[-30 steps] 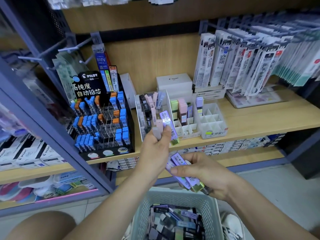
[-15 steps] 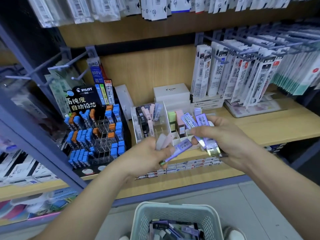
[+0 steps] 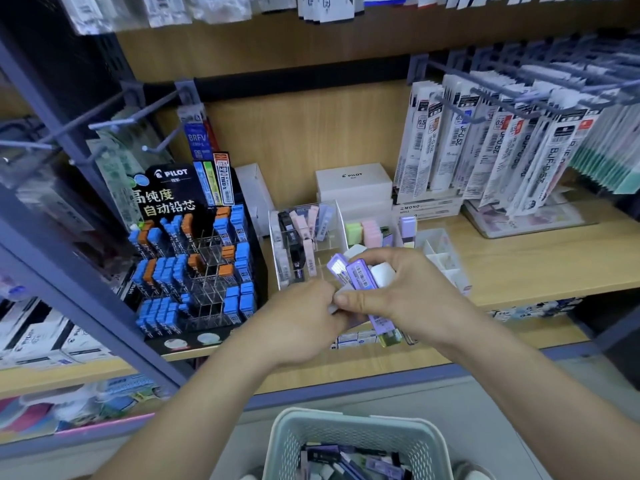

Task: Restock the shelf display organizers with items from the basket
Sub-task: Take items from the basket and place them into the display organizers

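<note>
Your lead cases (image 3: 360,277) are lilac, with white barcode labels and a yellow-green end. The basket (image 3: 346,441) is pale grey-green with a lattice wall. At the left end of the light wood-grain shelf (image 3: 536,261), the black display rack (image 3: 166,188) holds blue and orange. The clear organizer (image 3: 337,216) shows pink, black and lilac.

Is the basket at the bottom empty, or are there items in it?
Not empty: the basket holds many purple, black and white packs.
</note>
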